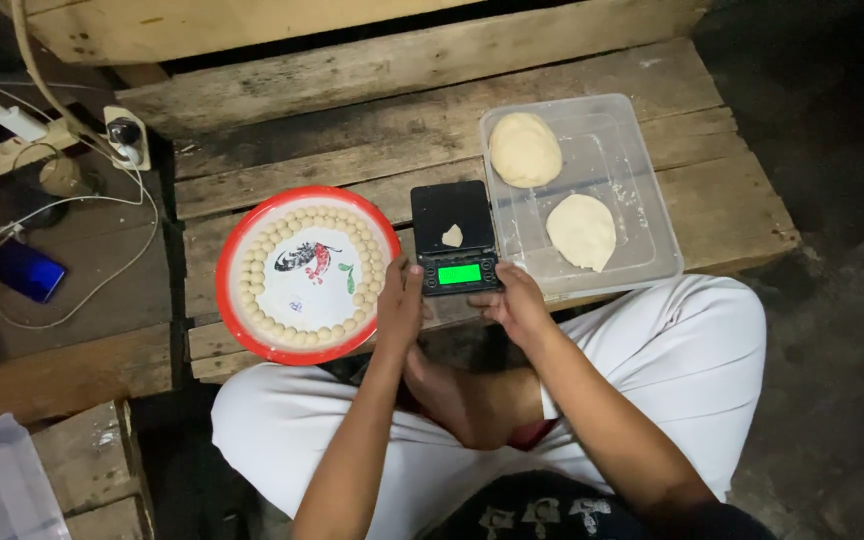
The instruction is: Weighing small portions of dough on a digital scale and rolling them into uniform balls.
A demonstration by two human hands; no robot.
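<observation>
Left hand (399, 303) | fingers curled on scale's (455, 238) left edge | right hand (517, 300) | grip pinching its lower-right corner | dough bit (452, 236) on scale | red-rimmed plate (242, 250) at 9 o'clock | clear tub (642, 190) at 2 o'clock on wooden surface (352, 130)

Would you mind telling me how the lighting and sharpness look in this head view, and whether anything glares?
Head view: light falls on the middle, so the red-rimmed plate and clear tray read sharply; the floor at right sinks into darkness; the scale has a green display that glows brightly; both hands, left hand and right hand, look crisp.
</observation>
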